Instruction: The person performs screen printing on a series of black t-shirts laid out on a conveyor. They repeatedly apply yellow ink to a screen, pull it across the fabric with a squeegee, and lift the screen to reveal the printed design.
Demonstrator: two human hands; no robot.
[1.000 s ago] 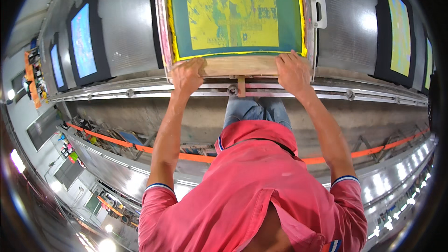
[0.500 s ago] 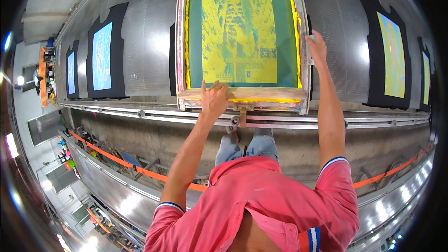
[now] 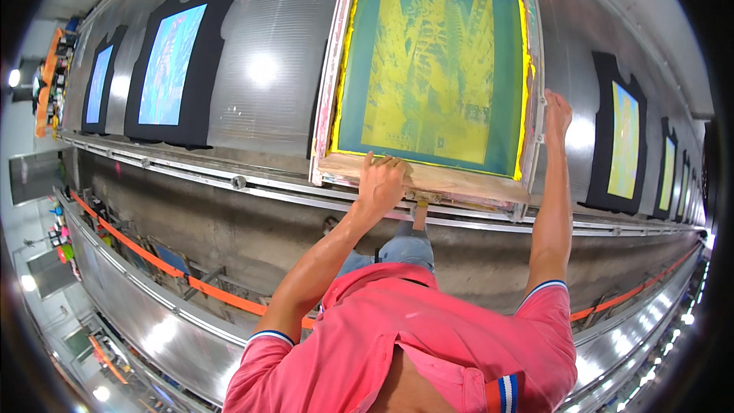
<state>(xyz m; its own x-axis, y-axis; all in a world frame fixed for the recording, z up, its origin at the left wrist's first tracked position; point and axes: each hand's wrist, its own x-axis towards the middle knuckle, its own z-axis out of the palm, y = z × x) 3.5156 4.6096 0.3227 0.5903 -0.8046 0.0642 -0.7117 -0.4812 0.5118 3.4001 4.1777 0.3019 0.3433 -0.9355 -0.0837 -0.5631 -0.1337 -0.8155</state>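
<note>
A framed printing screen [image 3: 432, 69], with green mesh and a yellow stencil image, lies on the long metal table before me. My left hand [image 3: 384, 183] has its fingers curled over the pale wooden bar [image 3: 459, 176] along the screen's near side. At the screen's right side, my right hand [image 3: 558, 113] is closed against the frame edge; its fingertips are partly hidden. Yellow ink lines the inner edges of the frame. A thin black strip shows along the frame's left side, and what lies beneath the screen is hidden.
Black shirts with blue prints [image 3: 173, 65] lie to the left, and black shirts with yellow-green prints [image 3: 625, 141] to the right. A metal rail [image 3: 237, 181] runs along the table's near edge. Behind me are an orange rail [image 3: 222, 293] and another metal table [image 3: 153, 298].
My view has turned and shifted, so the screen now appears farther right and slanted. Both hands stay at the frame. My right hand looks lower and its fingers more closed.
</note>
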